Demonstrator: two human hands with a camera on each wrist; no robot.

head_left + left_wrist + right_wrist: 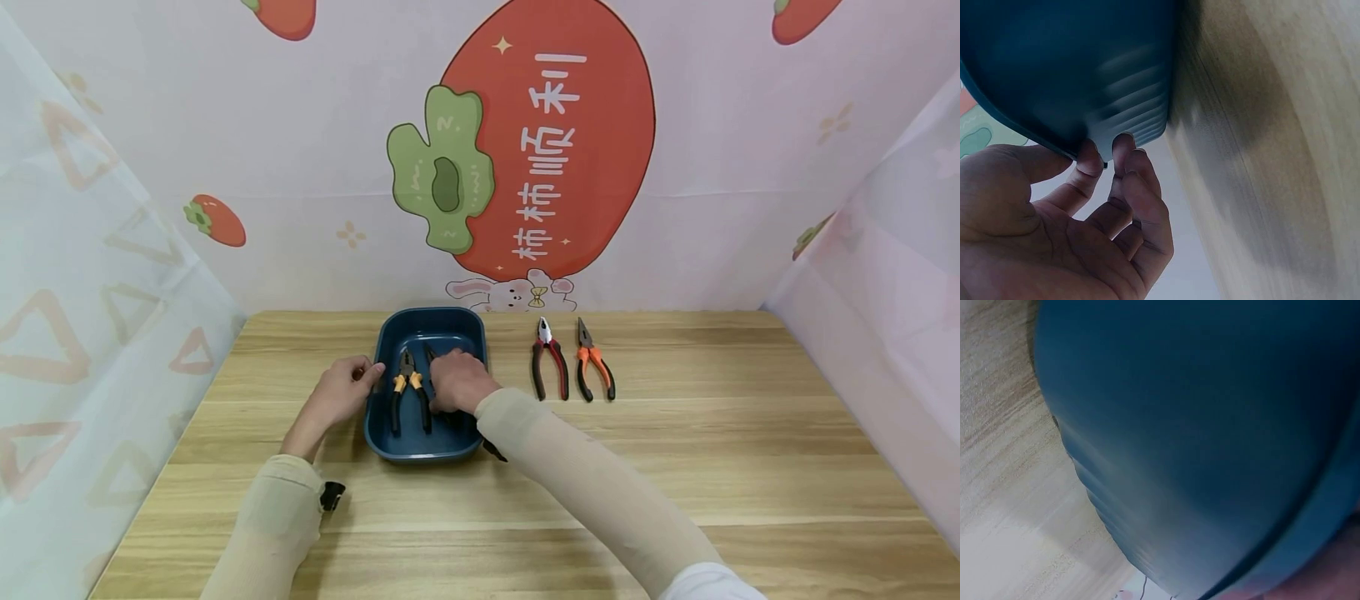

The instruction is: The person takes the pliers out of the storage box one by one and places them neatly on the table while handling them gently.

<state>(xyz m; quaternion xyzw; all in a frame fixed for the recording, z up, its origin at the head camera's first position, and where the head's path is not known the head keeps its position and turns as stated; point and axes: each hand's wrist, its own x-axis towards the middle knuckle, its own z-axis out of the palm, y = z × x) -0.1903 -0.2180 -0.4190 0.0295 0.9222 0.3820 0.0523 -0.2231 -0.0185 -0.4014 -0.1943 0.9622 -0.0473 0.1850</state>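
Note:
A deep blue rectangular tray (425, 457) stands on the table. My left hand (347, 388) pinches its left rim between thumb and index finger; in the left wrist view the fingertips (1089, 156) meet at the rim while the other fingers curl loosely beside the ribbed wall. Inside the tray lie pliers with yellow-and-black handles (400, 392), jaws toward the far end. To their right, my right hand (459, 379) reaches down into the tray, curled over a second pair of pliers (430, 352). Only its dark tip and part of its handles show; the hand hides the rest.
Right of the tray lie red-and-black pliers (551, 360) and orange-and-black long-nose pliers (593, 360), side by side on the wooden table (720, 467). A printed cloth backdrop (705, 250) rises behind the table, with cloth walls at both sides.

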